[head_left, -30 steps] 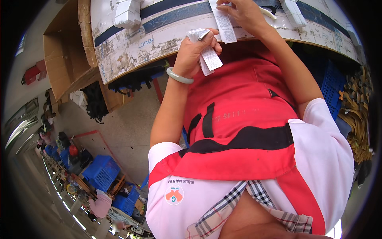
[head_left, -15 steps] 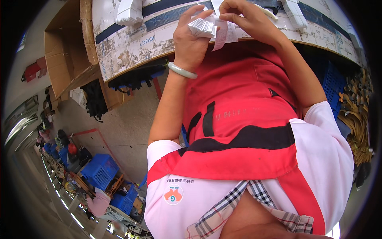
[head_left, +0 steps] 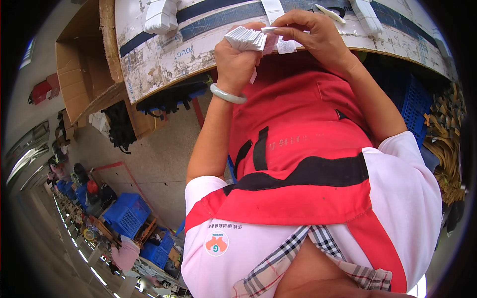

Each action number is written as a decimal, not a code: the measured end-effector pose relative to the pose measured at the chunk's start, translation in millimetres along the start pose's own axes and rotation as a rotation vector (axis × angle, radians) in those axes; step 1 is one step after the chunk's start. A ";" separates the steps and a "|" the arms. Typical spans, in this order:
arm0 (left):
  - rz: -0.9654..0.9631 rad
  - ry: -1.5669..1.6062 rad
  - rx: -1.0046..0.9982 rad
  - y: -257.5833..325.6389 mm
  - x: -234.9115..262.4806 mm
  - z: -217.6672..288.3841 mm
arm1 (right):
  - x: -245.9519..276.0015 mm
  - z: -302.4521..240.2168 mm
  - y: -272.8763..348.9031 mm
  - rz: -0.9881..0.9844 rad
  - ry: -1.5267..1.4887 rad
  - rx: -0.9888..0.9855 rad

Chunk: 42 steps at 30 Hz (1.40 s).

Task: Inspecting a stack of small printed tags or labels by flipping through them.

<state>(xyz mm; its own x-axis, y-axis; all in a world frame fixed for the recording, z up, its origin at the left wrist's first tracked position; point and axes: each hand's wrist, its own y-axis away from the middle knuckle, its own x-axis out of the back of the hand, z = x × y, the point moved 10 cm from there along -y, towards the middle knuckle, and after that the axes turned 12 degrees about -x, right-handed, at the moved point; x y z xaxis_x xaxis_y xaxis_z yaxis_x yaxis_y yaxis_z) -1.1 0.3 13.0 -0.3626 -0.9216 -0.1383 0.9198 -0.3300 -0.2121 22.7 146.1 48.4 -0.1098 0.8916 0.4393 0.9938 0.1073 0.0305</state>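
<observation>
My left hand (head_left: 238, 54) grips a thick stack of small white paper tags (head_left: 246, 37) at the near edge of the worn worktable (head_left: 164, 54). A pale bangle (head_left: 227, 94) circles that wrist. My right hand (head_left: 313, 35) pinches a single white tag (head_left: 285, 45) against the end of the stack. Both hands meet just above my red apron (head_left: 298, 144).
More white tag bundles (head_left: 159, 15) and loose strips (head_left: 272, 9) lie on the table top. An open cardboard box (head_left: 84, 74) stands at the table's left end. A blue crate (head_left: 412, 99) sits under the table on the right; blue crates (head_left: 126, 213) and people are far off at the left.
Both hands came together at the table edge. The left hand rose from holding loose tags lower down and now grips a squared stack, with the right hand's fingers on its end.
</observation>
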 end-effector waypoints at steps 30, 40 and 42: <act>0.000 0.381 0.300 18.1 -8.7 -34.2 | -37.4 14.8 8.6 -0.510 -0.425 -0.356; -0.112 0.549 0.385 31.1 -25.9 -46.5 | -6.9 22.2 -15.5 0.075 -0.007 -0.021; -0.091 0.582 0.430 32.0 -23.8 -50.5 | 20.3 27.9 -29.5 0.310 0.190 -0.063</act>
<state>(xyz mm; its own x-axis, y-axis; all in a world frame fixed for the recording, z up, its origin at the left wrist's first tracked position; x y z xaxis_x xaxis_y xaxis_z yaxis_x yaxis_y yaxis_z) 29.4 22.0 -39.3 -0.3511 -0.6685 -0.6556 0.8167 -0.5611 0.1349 -9.5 173.4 31.4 0.1968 0.7794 0.5949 0.9791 -0.1877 -0.0780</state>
